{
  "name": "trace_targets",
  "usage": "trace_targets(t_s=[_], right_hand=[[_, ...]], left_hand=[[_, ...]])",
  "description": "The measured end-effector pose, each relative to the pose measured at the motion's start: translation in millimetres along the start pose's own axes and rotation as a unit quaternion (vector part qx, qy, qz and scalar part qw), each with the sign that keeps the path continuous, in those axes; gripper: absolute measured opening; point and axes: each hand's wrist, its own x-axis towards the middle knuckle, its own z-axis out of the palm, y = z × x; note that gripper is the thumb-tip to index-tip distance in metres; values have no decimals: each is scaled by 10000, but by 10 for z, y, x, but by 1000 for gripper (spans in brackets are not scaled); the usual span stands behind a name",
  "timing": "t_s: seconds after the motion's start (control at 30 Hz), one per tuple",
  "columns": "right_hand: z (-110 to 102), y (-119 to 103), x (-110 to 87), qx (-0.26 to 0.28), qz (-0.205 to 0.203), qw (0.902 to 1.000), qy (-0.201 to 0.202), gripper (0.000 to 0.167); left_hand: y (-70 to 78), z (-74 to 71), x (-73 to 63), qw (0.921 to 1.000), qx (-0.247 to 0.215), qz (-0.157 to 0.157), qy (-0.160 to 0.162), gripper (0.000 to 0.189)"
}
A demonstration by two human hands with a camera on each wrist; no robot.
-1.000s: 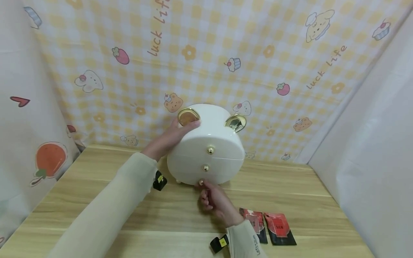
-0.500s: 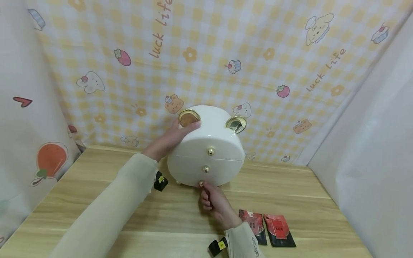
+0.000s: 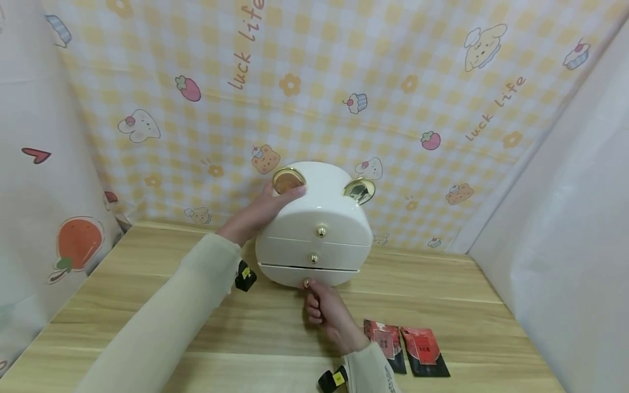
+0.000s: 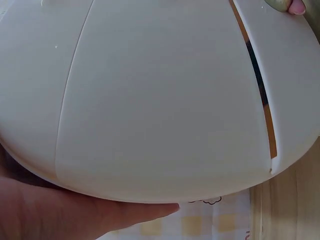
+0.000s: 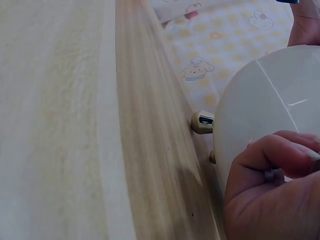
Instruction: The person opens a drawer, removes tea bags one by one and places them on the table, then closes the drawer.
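One box (image 3: 302, 221) with two ears (image 3: 361, 191) and three knobs (image 3: 321, 231) stands on the table (image 3: 442, 289), bottom drawer (image 3: 280, 276) ajar. The right hand (image 3: 330, 310) pinches the lowest knob (image 3: 307, 283); the left hand (image 3: 257, 214), thumb straight, rests on the box. Two packets (image 3: 425, 351) lie by the right sleeve (image 3: 369, 367).

A curtained-off table (image 3: 245, 338), whether in a home or a studio cannot be told: a yellow-checked cartoon cloth (image 3: 314, 65) hangs at the far side, a printed sheet (image 3: 34, 191) left, a plain sheet (image 3: 565, 218) right.
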Motion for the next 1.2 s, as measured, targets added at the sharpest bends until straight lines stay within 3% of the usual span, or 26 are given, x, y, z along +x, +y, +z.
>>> trace_targets(t_s=[0.2, 0.67, 0.93, 1.2], right_hand=[[-7, 8, -38, -95, 19, 9999, 35, 25], [5, 59, -177, -257, 70, 9996, 1, 25], [14, 77, -248, -165, 137, 9998, 46, 29], [40, 91, -327, -199, 185, 9996, 41, 30]], left_hand=[[10, 4, -7, 10000, -19, -6, -20, 73], [-8, -18, -15, 9983, 230, -533, -4, 112], [-7, -7, -10, 9999, 99, -93, -71, 87], [-9, -16, -35, 9998, 102, -91, -157, 86]])
